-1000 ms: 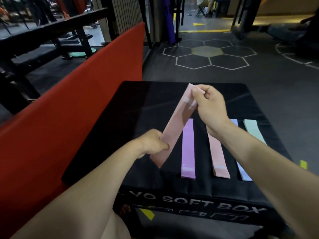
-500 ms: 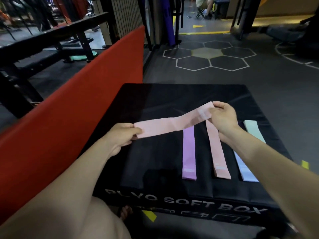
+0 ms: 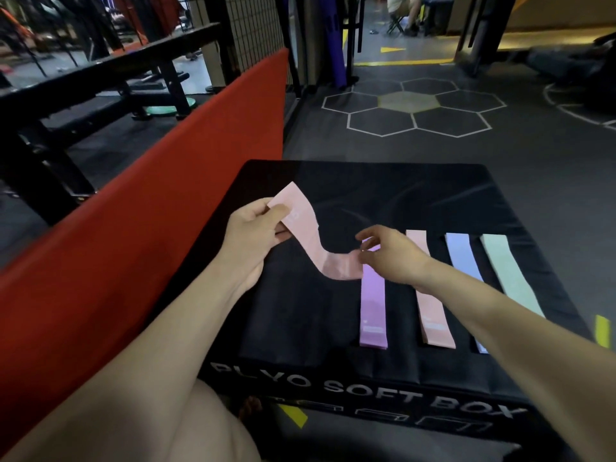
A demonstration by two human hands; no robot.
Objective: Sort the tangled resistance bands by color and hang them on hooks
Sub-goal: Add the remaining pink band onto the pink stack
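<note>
Obs: left hand (image 3: pixel 256 228) grip pinches the upper end of the pale pink band (image 3: pixel 313 241), which sags down to the plyo box surface (image 3: pixel 300 311). The right hand (image 3: pixel 390 255) has loosely curled fingers at the band's lower end; cannot tell if its grip pinches. Best to lay it flat and parallel, left of the purple band (image 3: pixel 373 305), where open room shows; the red pad (image 3: pixel 150 228) edge lies close on the left.

1 plyo box (image 3: pixel 300 328): 2 pink bands (image 3: pixel 310 235) (image 3: pixel 433 315), 1 purple band (image 3: pixel 373 305), 1 blue band (image 3: pixel 461 258), 1 mint band (image 3: pixel 506 278), w/ 1 left hand (image 3: pixel 253 228) & 1 right hand (image 3: pixel 390 255).
</note>
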